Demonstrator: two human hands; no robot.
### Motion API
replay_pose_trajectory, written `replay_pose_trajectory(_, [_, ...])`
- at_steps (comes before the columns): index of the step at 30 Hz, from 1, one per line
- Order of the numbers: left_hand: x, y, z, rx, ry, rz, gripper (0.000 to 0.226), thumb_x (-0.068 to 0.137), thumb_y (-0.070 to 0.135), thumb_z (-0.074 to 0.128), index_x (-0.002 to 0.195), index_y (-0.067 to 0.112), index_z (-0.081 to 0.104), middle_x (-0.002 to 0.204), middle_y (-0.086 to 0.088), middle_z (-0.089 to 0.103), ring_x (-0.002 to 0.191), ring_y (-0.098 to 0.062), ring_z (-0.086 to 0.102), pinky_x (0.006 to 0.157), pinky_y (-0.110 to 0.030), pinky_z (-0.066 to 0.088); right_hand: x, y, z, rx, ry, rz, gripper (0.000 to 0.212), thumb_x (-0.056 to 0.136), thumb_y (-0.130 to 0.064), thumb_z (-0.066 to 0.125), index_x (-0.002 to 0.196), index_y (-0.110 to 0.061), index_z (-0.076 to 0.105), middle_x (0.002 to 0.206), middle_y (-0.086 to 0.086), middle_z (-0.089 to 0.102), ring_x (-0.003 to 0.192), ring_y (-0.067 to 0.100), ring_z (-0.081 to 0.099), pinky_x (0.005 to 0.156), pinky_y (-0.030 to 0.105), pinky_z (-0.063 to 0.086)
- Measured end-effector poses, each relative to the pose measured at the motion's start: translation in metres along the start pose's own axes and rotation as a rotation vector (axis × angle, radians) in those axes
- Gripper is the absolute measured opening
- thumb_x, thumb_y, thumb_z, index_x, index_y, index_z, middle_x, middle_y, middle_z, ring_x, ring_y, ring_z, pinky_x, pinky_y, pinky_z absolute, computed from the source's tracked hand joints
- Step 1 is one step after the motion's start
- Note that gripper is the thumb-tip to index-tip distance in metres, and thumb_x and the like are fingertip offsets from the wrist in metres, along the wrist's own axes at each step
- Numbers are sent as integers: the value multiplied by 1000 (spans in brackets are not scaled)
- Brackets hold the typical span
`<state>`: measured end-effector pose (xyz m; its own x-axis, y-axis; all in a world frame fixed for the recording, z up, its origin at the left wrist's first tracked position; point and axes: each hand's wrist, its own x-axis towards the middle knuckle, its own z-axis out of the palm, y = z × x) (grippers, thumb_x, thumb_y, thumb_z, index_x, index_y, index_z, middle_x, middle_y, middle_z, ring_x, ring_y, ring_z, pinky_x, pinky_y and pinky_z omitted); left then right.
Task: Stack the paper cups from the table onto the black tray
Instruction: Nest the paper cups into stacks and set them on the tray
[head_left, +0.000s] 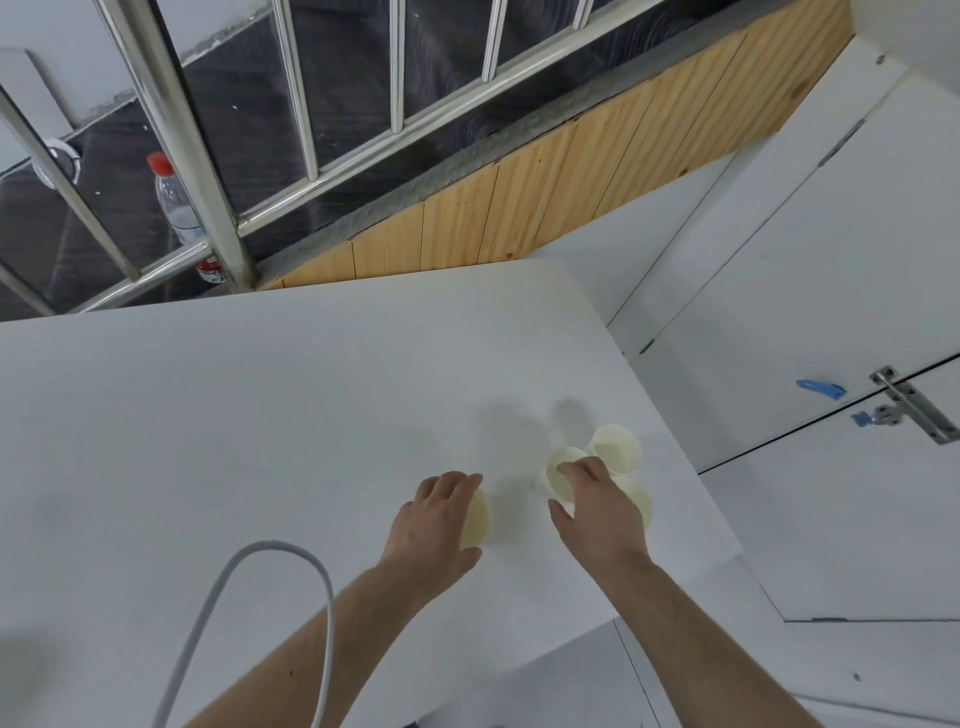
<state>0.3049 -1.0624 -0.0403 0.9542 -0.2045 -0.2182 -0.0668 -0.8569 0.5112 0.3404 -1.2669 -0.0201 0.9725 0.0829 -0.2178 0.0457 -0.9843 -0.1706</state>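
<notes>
Both hands on cups — no black tray in sight

Grey cable (270, 613) loops nearest me; left hand (441, 514) wraps one paper cup (477, 519), right hand (597, 499) grips another cup (561, 475) — two more cups (615, 447) just beyond on the table (208, 415).

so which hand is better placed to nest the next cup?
Probably the right hand: it already grips a cup within the cluster, beside the farthest cup. The left hand holds a lone cup apart.
</notes>
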Motion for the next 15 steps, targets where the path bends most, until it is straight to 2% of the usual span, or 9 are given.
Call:
replay_pose_trajectory(2, [0, 1, 0, 2, 5, -9, 76, 83, 29, 65, 147, 28, 23, 146, 10, 29, 133, -17, 31, 95, -32, 44, 6, 4, -2, -67, -53, 57, 35, 96, -32, 53, 128, -18, 51, 130, -4, 49, 102, 19, 63, 72, 28, 49])
replay_pose_trajectory(6, [0, -4, -5, 6, 42, -57, 74, 83, 26, 63, 146, 28, 24, 144, 9, 31, 130, -17, 34, 92, -30, 46, 13, 4, 2, -94, -67, 31, 19, 98, -24, 48, 112, -20, 61, 116, -6, 59, 96, 16, 62, 68, 23, 41])
replay_pose_trajectory(12, [-5, -16, -13, -11, 98, -140, 73, 83, 26, 63, 145, 28, 24, 144, 8, 31, 130, -18, 34, 94, -30, 45, 7, -22, 11, 35, -58, -262, 22, 97, -20, 49, 106, -18, 68, 109, -7, 60, 95, 15, 59, 80, 30, 49])
replay_pose_trajectory(15, [-8, -18, -13, -6, 93, -153, 74, 83, 27, 63, 146, 28, 23, 144, 8, 31, 131, -18, 33, 95, -30, 44, 3, -31, 16, 43, -93, -382, 23, 96, -21, 50, 109, -18, 68, 114, -10, 56, 103, 12, 56, 78, 23, 45])
